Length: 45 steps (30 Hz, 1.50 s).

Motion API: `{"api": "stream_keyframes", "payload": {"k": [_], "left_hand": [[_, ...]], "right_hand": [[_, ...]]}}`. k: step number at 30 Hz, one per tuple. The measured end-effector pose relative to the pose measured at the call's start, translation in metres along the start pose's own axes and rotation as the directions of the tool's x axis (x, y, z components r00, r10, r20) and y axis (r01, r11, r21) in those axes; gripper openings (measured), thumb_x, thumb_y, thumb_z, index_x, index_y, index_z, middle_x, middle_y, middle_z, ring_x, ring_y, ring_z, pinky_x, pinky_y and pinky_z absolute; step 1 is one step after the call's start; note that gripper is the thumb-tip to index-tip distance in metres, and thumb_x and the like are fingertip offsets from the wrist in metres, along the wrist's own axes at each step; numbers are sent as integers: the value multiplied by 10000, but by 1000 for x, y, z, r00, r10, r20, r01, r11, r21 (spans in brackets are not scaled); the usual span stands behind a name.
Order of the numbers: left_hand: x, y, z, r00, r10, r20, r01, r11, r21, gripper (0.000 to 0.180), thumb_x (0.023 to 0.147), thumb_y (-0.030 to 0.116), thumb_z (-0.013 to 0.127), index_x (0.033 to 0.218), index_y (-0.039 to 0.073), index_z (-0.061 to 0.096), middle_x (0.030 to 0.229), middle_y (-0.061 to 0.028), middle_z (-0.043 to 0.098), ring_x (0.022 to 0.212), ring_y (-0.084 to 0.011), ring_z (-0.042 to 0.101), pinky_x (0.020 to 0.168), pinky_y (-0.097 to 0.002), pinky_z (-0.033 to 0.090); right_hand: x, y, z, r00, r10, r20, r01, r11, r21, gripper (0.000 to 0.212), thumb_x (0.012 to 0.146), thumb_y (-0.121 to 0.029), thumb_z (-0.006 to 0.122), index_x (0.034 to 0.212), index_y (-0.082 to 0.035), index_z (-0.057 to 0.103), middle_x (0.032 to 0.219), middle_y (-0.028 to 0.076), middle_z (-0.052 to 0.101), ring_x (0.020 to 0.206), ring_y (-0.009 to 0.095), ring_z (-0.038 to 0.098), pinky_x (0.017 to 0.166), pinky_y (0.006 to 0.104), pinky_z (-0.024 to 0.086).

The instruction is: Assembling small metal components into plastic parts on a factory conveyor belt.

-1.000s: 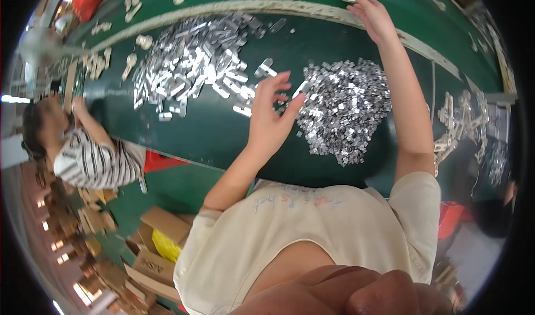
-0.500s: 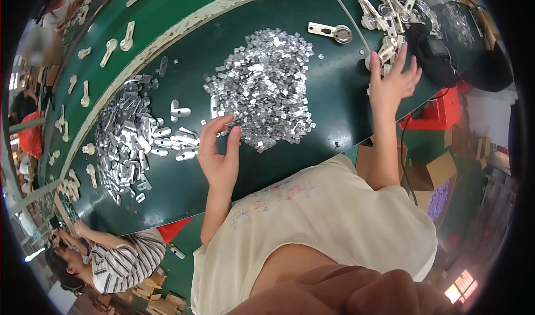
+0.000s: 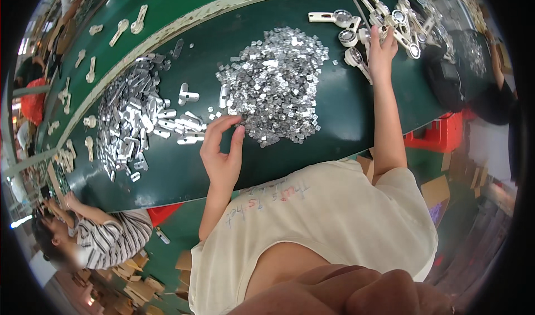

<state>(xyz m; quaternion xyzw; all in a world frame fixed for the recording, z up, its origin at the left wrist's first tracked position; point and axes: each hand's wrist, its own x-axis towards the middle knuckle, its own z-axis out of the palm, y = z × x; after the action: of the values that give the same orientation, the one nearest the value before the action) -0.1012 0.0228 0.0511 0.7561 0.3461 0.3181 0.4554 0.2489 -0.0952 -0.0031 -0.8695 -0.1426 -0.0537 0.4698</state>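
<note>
My left hand point(image 3: 222, 154) rests by the near left edge of a heap of small shiny square pieces point(image 3: 278, 86). Its thumb and forefinger curve towards each other with a narrow gap between the tips; I make out nothing held there. Over on the right, my right hand point(image 3: 382, 61) reaches into a pile of white plastic handles with round ends point(image 3: 409, 22). Its fingers stretch forward and apart among them, and whether they grip one is partly hidden. A few more white handles point(image 3: 356, 59) lie just left of that hand.
Silvery oblong metal plates point(image 3: 131, 120) spread over the table's left part. A raised pale rail point(image 3: 212, 11) borders the far side, with white handles beyond it. A black object point(image 3: 446, 81) sits at the right. Another person in stripes point(image 3: 114, 231) works at lower left.
My right hand has moved forward into the white handles, its fingers less spread. Several handles beside it now show. My left hand stays by the heap, its fingertips slightly closer together. The view has shifted.
</note>
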Motion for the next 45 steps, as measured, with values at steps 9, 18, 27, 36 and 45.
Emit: {"api": "stream_keyframes", "payload": {"k": [9,18,27,36,45], "left_hand": [[0,-13,-24,984,-29,-175,42,996,74,118,786,10,631,904,3,627,877,-91,631,838,-186,592,780,-265,438],[16,-50,-61,927,-40,-373,169,932,321,136,791,29,629,925,6,622,817,-82,616,692,-139,614,583,-247,489],[54,-60,-49,971,137,-197,9,800,600,116,750,-5,571,835,52,626,796,-86,588,752,-272,579,666,-356,476],[89,-49,-67,983,7,182,-111,816,567,191,652,-36,603,835,18,607,881,-133,535,880,-324,494,756,-368,431],[64,-5,-51,858,-508,-79,437,801,-408,156,803,-4,598,955,19,568,813,-39,572,734,-140,584,626,-230,463]], "right_hand": [[-41,-94,-15,792,-377,481,456,888,-55,147,797,-108,631,901,-7,608,807,118,616,681,229,594,639,313,465],[-59,-43,-6,679,-429,596,708,599,-375,98,843,-88,550,911,-31,590,859,149,595,773,328,590,668,386,468],[-40,-44,-4,630,-292,720,657,694,-294,140,834,-98,549,920,8,582,839,134,617,724,236,610,655,335,477],[-48,-67,-12,734,-190,652,21,966,258,176,890,-136,533,985,10,555,902,66,593,746,116,543,697,240,438],[-92,-149,8,337,-380,861,-436,748,501,243,819,60,568,1061,51,545,901,139,629,745,144,610,665,247,501]]}}
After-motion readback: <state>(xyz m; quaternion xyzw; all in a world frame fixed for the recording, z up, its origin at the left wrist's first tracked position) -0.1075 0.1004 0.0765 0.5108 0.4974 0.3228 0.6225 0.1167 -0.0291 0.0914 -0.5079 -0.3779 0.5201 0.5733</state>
